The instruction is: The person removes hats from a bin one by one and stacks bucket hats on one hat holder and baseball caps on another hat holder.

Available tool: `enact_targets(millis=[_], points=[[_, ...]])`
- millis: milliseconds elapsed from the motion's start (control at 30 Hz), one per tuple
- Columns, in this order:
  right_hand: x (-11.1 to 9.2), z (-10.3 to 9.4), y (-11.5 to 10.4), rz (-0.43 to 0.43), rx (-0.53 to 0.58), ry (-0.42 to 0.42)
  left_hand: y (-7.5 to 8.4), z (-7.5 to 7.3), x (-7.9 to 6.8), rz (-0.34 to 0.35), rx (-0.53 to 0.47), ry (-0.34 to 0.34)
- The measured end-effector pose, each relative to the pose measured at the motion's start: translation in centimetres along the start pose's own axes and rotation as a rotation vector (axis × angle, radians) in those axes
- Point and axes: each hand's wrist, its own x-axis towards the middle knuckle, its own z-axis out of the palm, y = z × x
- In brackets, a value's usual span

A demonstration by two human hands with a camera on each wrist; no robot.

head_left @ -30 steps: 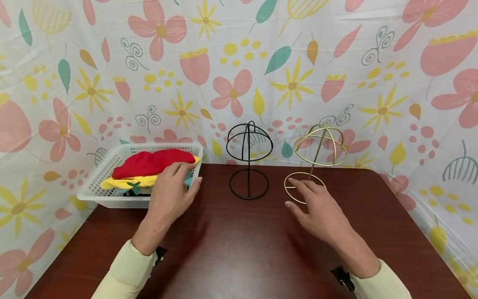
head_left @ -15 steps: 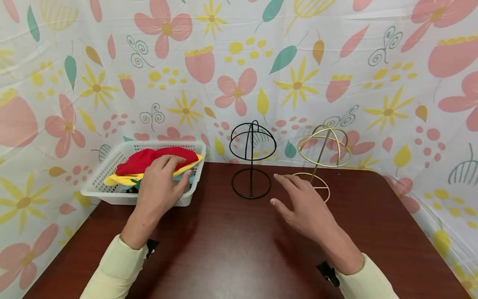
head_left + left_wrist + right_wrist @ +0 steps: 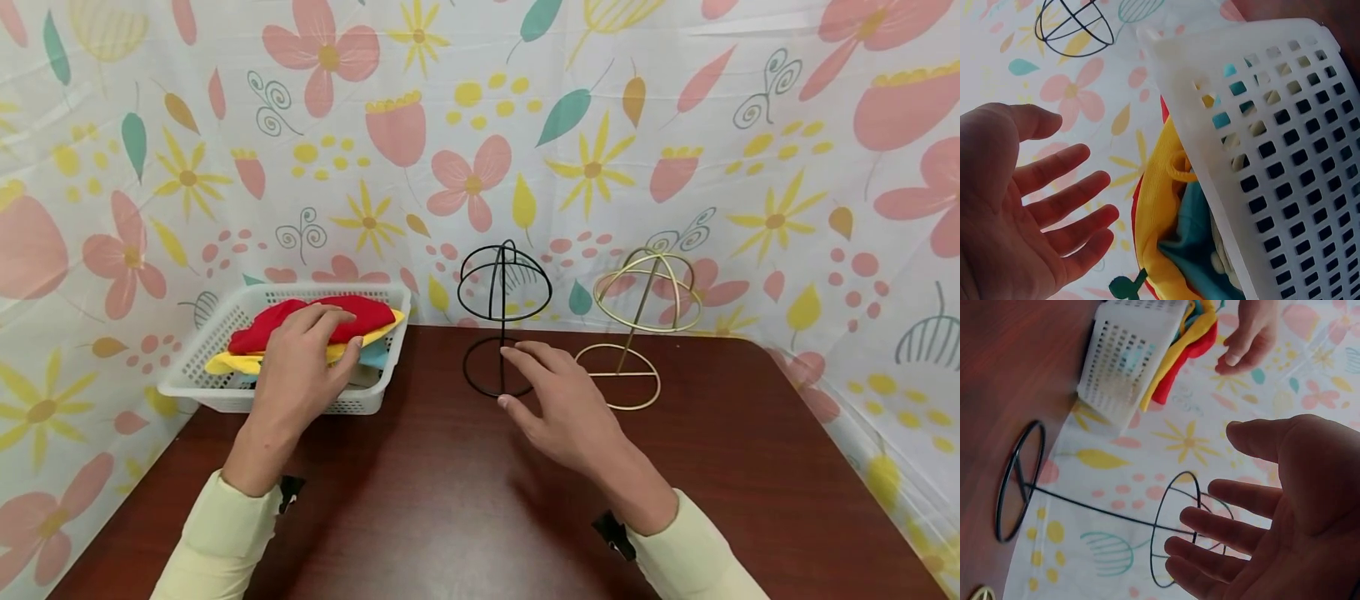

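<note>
My left hand (image 3: 296,362) hovers over a white plastic basket (image 3: 356,404) at the left, fingers loosely bent and holding nothing. Folded cloth fills the basket: red cloth (image 3: 367,315) on top, yellow cloth (image 3: 232,363) beneath. The left wrist view also shows teal cloth (image 3: 1191,244) and a small green leaf-shaped piece (image 3: 1125,286) beside the yellow. My right hand (image 3: 566,408), relaxed with nothing in it, is in front of a black wire stand (image 3: 502,292) with a domed top and round base. Its fingertips overlap the stand's base in the head view.
A gold wire stand (image 3: 637,312) of the same form stands to the right of the black one, its post leaning. Everything rests on a dark reddish-brown table (image 3: 465,517). A flower-printed curtain (image 3: 465,83) hangs behind the table and along its sides.
My right hand has moved left from in front of the gold stand to the black one. The left hand has shifted left, further over the basket.
</note>
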Motion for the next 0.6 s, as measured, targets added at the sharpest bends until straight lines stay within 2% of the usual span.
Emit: enact_targets(millis=[367,600], points=[[1.7,1.9,-1.3,-0.063,0.023,0.04,-1.3,-0.6,0.3,0.013,0.015,0.044],[2.7,2.9,-2.4,-0.097,0.036,0.065,-2.2,-1.3,0.3,0.054,0.03,0.066]])
